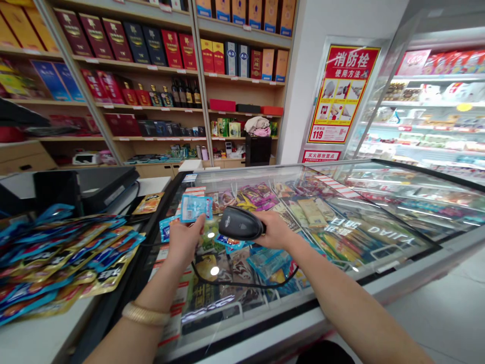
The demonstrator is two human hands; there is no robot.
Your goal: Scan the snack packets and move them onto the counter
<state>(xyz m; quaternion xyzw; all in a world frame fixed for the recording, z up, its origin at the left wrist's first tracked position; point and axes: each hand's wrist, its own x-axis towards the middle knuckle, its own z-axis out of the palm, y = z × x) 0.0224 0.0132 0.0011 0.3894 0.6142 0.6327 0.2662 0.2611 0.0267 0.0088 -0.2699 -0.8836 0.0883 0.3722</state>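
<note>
My left hand [184, 237] pinches a small blue snack packet [194, 208] by its lower edge, with a pale printed patch facing me. In my right hand [276, 228] is a black barcode scanner [239, 224], its head turned left toward the packet and a little apart from it. The scanner's black cable [246, 285] loops down across the freezer glass. Beside my left hand lies another blue packet [166, 228] on the glass. A further blue and red packet [230, 241] shows below the scanner, partly hidden by it.
A glass-topped chest freezer [265, 354] full of wrapped goods spans the front. To the left, a heap of shiny snack packets [76, 253] covers the counter, near a black checkout machine [106, 187] and an orange packet [149, 203]. Shelves of boxed bottles [144, 43] stand behind.
</note>
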